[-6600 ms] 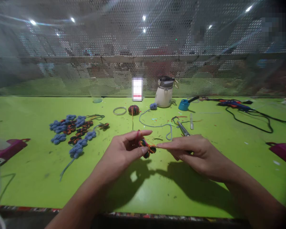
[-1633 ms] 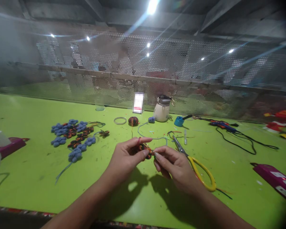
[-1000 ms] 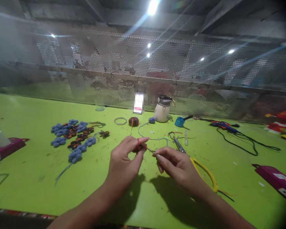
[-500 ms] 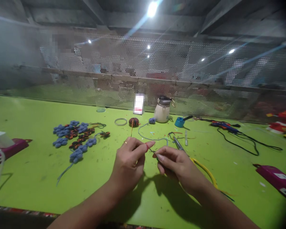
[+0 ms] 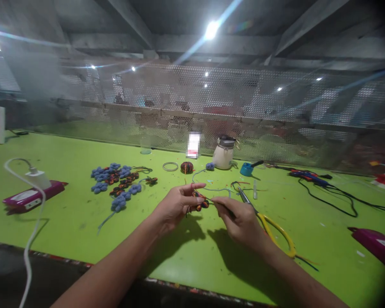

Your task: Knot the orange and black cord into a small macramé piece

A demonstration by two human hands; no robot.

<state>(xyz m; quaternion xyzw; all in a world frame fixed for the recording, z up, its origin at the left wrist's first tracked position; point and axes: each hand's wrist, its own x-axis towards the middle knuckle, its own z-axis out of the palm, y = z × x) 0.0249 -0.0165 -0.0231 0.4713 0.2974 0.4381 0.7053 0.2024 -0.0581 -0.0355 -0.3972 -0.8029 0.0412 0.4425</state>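
Between the thumb and fingers of my left hand (image 5: pixel 176 204) is a small dark-and-orange crochet piece (image 5: pixel 201 202), its index finger stretched out above it. My right hand (image 5: pixel 239 216) is closed around a thin crochet hook (image 5: pixel 212 201), mostly hidden in the fingers, whose tip meets the piece. A ball of dark-and-orange yarn (image 5: pixel 186 167) lies beyond my left hand, with a strand running toward it. Blue crocheted flowers (image 5: pixel 118 202) and dark-and-orange ones (image 5: pixel 125 184) lie in a cluster to the left. Yellow-handled scissors (image 5: pixel 284 231) rest beside my right wrist.
A metal ring (image 5: pixel 170 166), a lit phone (image 5: pixel 193 144), a pale jug (image 5: pixel 223 156) and a blue pot (image 5: pixel 246 169) stand or lie farther back. Purple power strips (image 5: pixel 35 197) flank the green table (image 5: pixel 67 231). A corded tool (image 5: pixel 311 177) lies right. Perforated metal mesh (image 5: pixel 167 107) closes the back.
The crochet piece now shows in my left hand, where earlier mainly a reddish strand showed at the fingertip. My right hand has turned more palm down. The camera view has shifted left.
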